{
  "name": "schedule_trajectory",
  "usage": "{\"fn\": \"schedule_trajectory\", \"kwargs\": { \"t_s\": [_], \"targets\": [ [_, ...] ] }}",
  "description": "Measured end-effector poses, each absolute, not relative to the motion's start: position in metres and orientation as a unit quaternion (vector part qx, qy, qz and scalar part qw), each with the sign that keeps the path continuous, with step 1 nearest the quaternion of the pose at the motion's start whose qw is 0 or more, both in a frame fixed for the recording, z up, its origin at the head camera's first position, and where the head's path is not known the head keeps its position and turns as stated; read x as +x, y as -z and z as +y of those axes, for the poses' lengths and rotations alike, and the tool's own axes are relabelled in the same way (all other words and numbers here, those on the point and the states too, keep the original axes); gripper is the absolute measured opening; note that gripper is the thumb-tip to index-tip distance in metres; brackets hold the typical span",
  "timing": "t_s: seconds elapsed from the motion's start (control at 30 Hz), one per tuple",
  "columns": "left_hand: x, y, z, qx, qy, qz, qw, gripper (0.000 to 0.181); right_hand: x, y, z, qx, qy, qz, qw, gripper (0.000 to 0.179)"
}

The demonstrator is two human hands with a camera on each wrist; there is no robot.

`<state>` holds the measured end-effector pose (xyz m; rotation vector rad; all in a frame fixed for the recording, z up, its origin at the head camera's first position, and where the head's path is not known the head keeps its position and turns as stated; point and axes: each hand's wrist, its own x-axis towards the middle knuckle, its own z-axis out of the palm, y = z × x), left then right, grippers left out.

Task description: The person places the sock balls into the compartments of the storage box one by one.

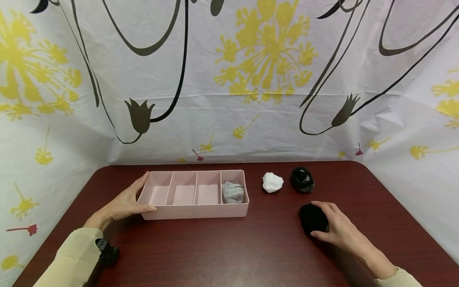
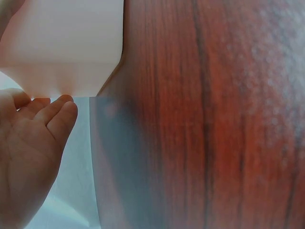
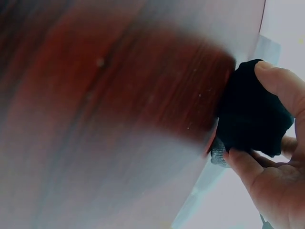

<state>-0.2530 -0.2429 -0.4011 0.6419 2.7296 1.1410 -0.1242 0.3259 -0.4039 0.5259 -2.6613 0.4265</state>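
A pale pink box [image 1: 193,212] with compartments in a row stands on the dark red table. My left hand [image 1: 125,202] grips its left end, thumb along the front wall and fingers at the end wall; the left wrist view shows those fingertips against the box [image 2: 62,38]. A grey rolled cloth [image 1: 233,193] lies in the rightmost compartment. Over on the right, my right hand [image 1: 338,229] holds a soft black bundle [image 1: 312,219], which looks like rolled cloth, between thumb and fingers. In the right wrist view this black bundle [image 3: 252,109] sits close to the tabletop.
Behind the black bundle lie a crumpled white bundle [image 1: 272,182] and a glossy black bundle [image 1: 302,179]. A white patterned sheet [image 1: 229,131] hangs round the table's [image 1: 229,255] back and sides. A black device [image 1: 107,252] is strapped to the left wrist.
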Motion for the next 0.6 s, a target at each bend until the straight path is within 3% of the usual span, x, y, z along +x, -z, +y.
{"fn": "schedule_trajectory", "kwargs": {
  "t_s": [0.6],
  "targets": [
    [-0.2534,0.4016,-0.2431,0.213,-0.378,0.899,0.056,0.114,-0.126,0.3981,0.3175,0.175,-0.212,-0.939,0.205,0.073]
  ]
}}
